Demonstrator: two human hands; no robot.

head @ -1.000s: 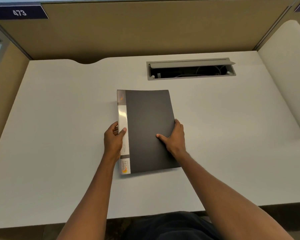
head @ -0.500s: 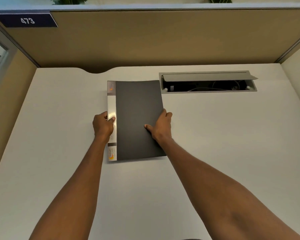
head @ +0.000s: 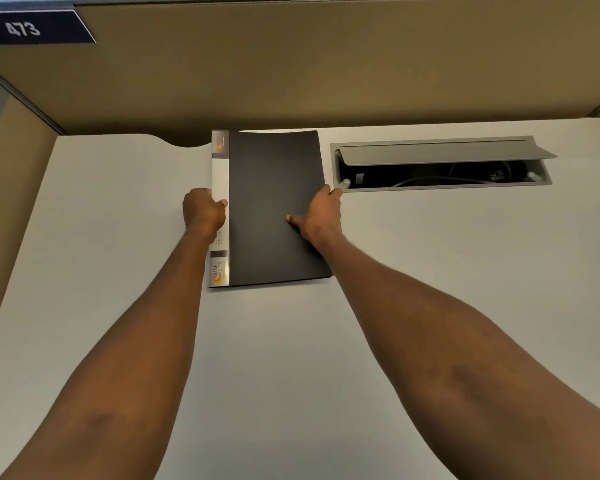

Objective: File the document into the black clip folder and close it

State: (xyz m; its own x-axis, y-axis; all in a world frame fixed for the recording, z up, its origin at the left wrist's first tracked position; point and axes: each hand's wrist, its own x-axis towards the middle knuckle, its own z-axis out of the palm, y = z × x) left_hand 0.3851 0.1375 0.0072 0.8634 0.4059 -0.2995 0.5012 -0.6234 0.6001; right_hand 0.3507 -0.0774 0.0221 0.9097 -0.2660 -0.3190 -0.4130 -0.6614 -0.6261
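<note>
The black clip folder (head: 274,188) lies closed on the white desk (head: 430,271), near the back edge, its white spine strip on the left. My left hand (head: 203,211) grips the spine edge, thumb on top. My right hand (head: 321,216) holds the folder's right edge, thumb pressed on the black cover and fingers curled under the edge. No loose document shows; whatever is inside the folder is hidden.
An open grey cable hatch (head: 440,164) with cables inside sits in the desk just right of the folder. A tan partition (head: 326,64) walls the back and left, with a dark "473" label (head: 25,29) at top left.
Both hands have pushed the closed folder away from me toward the back of the desk. The camera has followed forward, so the partition now fills more of the view.
</note>
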